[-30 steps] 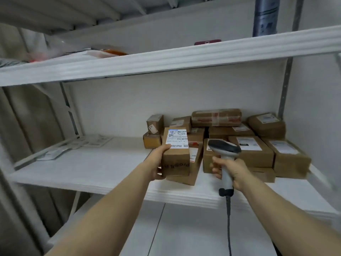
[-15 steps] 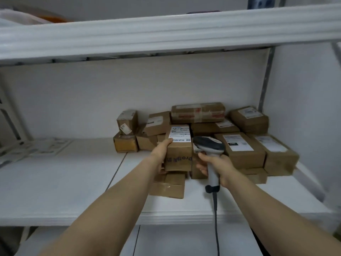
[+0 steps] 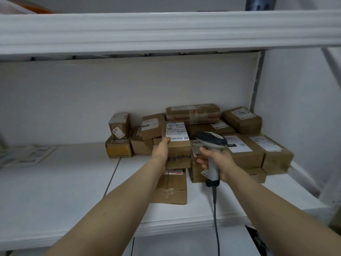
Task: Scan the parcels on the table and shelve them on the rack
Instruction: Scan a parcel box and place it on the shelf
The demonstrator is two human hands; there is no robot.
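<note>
Parcel (image 3: 178, 148) now farther in over white shelf (image 3: 55, 191), white wall (image 3: 92, 100) behind.

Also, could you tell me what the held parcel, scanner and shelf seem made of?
The parcel looks like matte brown cardboard, by its folded edges, with a white paper label. The scanner is likely moulded plastic: smooth grey-and-black shell, slight sheen. The shelf is white and matte; painted metal or laminate, unclear.
</note>
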